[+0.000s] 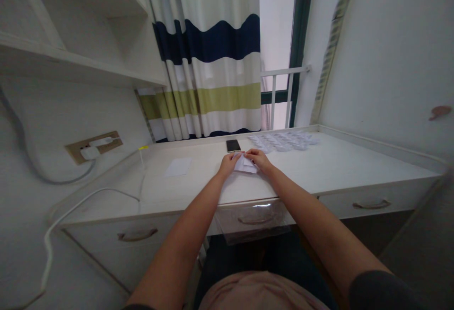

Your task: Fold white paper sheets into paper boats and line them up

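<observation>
I am mid-fold, with my left hand (230,162) and right hand (260,158) closed, fingers pinching the white paper (245,165) on the table (319,168) just before the phone (233,146), and a clean crease calls for aligned edges pressed flat.

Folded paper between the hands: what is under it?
The white desk lies under the folded paper. The left hand and right hand cover its side edges; anything directly beneath the paper is hidden.
</observation>
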`<state>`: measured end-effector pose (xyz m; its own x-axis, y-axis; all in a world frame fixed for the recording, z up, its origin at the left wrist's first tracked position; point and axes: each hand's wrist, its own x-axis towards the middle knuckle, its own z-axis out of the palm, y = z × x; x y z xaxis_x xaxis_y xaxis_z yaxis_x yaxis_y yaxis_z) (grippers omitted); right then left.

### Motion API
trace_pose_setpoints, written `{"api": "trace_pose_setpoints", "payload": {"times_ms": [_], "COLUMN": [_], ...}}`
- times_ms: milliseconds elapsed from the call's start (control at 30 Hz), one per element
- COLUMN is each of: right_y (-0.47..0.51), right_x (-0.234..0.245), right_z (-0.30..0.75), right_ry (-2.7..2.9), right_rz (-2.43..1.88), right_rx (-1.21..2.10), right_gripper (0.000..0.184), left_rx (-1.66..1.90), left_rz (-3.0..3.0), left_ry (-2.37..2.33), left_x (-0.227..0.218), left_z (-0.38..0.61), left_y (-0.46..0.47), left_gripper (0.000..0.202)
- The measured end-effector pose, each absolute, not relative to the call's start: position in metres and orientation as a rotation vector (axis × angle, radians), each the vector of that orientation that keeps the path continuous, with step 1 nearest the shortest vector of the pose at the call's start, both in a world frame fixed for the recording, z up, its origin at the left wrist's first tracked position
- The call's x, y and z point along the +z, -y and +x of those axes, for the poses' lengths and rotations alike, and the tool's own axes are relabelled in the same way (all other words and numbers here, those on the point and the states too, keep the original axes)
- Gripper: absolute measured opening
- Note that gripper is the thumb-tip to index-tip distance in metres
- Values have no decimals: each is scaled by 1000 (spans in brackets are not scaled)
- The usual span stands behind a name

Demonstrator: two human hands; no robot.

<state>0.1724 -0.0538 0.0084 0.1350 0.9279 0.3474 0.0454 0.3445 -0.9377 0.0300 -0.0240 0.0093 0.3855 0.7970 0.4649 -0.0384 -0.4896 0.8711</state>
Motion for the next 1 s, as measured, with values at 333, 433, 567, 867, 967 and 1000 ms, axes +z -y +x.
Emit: {"api": "trace_pose_setpoints", "payload": {"times_ms": [333, 433, 567, 867, 967, 1000], "right_y": [53, 55, 59, 62, 60, 60], "right_x": [7, 9, 11, 14, 13, 12], "right_z": [173, 171, 170, 170, 172, 172], "right_ry": [1360, 1430, 1447, 1466, 1450, 1445], "right_rz": [-1027, -1012, -1007, -1016, -1034, -1035], "right_rx": [780, 737, 685, 698, 708, 709], "right_gripper": [24, 27, 29, 29, 29, 29], "left_rx": [1088, 1038, 859, 713, 721, 733], "left_rz": [1471, 1387, 1311, 1299, 1380, 1412], "left_ry": [-705, -687, -675, -575, -580, -599], "left_x": [11, 10, 13, 17, 14, 12], "left_z": [28, 28, 26, 21, 20, 20], "left_y": [22, 23, 25, 28, 29, 29], "left_gripper": [55, 45, 49, 31, 29, 29]}}
